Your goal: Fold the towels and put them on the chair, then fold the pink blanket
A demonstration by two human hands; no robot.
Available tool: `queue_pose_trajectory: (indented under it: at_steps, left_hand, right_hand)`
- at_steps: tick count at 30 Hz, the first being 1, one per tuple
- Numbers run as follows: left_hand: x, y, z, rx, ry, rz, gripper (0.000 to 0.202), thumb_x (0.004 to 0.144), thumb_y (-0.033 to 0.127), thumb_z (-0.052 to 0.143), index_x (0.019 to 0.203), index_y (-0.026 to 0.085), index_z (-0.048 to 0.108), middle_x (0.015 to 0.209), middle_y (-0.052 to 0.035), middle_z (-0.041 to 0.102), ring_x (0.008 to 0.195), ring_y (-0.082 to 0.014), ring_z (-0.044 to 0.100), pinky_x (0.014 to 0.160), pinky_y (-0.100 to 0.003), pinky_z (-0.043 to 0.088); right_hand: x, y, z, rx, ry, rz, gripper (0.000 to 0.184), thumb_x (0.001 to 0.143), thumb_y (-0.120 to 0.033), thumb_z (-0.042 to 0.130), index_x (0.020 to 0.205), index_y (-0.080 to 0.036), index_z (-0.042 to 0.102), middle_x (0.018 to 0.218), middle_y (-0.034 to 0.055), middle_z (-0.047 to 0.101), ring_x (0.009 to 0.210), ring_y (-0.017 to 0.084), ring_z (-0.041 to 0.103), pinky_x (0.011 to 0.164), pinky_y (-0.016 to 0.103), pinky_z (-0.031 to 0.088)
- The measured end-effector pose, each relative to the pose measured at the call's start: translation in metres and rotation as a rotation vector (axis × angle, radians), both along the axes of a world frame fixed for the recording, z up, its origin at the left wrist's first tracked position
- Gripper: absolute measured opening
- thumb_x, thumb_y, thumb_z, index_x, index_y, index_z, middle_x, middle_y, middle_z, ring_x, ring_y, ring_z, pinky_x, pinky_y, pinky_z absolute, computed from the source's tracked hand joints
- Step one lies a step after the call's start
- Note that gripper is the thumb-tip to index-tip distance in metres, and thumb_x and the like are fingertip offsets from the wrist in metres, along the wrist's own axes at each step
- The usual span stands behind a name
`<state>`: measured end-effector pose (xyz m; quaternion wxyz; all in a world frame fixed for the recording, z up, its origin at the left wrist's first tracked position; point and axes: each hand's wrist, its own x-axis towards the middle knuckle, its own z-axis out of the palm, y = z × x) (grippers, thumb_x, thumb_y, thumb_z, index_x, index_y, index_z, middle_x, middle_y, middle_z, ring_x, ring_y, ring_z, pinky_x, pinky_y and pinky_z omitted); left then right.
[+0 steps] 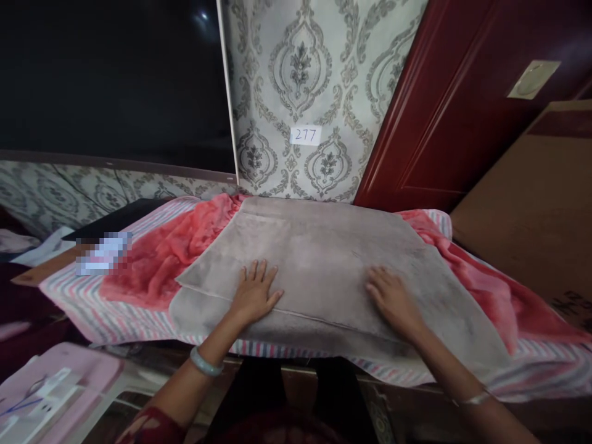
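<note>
Grey plush cloth (324, 246): one, spread at dial centre over a striped cloth (74, 308), with coral fleece (157, 259) showing at 9 o'clock and again at 3. Condition: upper layer laid over lower, mostly flat; doubling appears done, smoothing well advanced. Outstanding, by appearance: free edge, running from 9 toward 5 o'clock, sits short of the lower layer's near edge, so alignment looks unfinished; faint ripples remain at 3. Left hand (253, 293), at 8 o'clock: palm down on the upper layer, fingers spread, gripping nothing. Right hand (391, 299), at 4 o'clock: blurred, palm down, fingers extended and close together, no grip visible. Surroundings: numbered card (306, 134) on the wall, 12 o'clock; television (111, 80), 10 o'clock; cardboard box (531, 216), 2 to 3 o'clock.
</note>
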<state>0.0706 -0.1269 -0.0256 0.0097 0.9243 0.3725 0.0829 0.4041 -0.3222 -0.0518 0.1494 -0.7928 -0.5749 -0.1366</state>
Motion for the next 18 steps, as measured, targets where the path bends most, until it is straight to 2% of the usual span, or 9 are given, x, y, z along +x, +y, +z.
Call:
queue_pose_trajectory:
  at_steps: [4,7,9,12,18]
  left_hand:
    - [-0.002,-0.001,-0.007,0.03,-0.073,-0.067,0.061,0.098,0.051,0.049,0.154,0.028,0.044,0.164,-0.0129,0.035,0.153,-0.0385,0.027,0.12,-0.067,0.024]
    - [-0.005,0.0,-0.009,0.047,-0.093,-0.124,0.058,0.099,0.046,0.049,0.154,0.031,0.043,0.163,-0.0085,0.04,0.153,-0.0351,0.029,0.12,-0.068,0.023]
    - [-0.006,0.001,-0.011,0.049,-0.095,-0.132,0.059,0.098,0.045,0.05,0.154,0.031,0.043,0.162,-0.0078,0.04,0.152,-0.0351,0.031,0.12,-0.069,0.023]
    - [-0.007,0.001,-0.013,0.046,-0.103,-0.131,0.058,0.097,0.045,0.051,0.153,0.03,0.044,0.163,-0.0074,0.039,0.151,-0.0363,0.032,0.119,-0.071,0.024]
    - [-0.008,0.002,-0.018,0.031,-0.125,-0.141,0.059,0.098,0.046,0.049,0.154,0.032,0.042,0.163,-0.0055,0.039,0.151,-0.0359,0.033,0.118,-0.071,0.025]
  right_hand:
    - [-0.078,0.095,0.026,-0.177,0.078,0.321,0.056,0.104,-0.044,0.035,0.158,-0.029,0.039,0.166,0.008,0.029,0.153,0.03,0.025,0.119,0.058,0.029]
    - [-0.109,0.154,0.035,-0.266,0.096,0.457,0.058,0.106,-0.049,0.036,0.16,-0.03,0.034,0.168,0.0065,0.021,0.155,0.029,0.016,0.122,0.056,0.021]
    - [-0.114,0.187,0.036,-0.314,0.099,0.502,0.058,0.106,-0.051,0.035,0.161,-0.03,0.033,0.169,0.0062,0.02,0.156,0.029,0.014,0.123,0.058,0.018]
    - [-0.102,0.229,0.037,-0.363,0.099,0.51,0.06,0.106,-0.053,0.033,0.162,-0.031,0.03,0.169,0.0049,0.018,0.156,0.029,0.015,0.122,0.06,0.016]
    - [-0.07,0.29,0.036,-0.419,0.128,0.327,0.062,0.106,-0.054,0.03,0.163,-0.029,0.026,0.17,0.004,0.016,0.156,0.029,0.015,0.123,0.056,0.018]
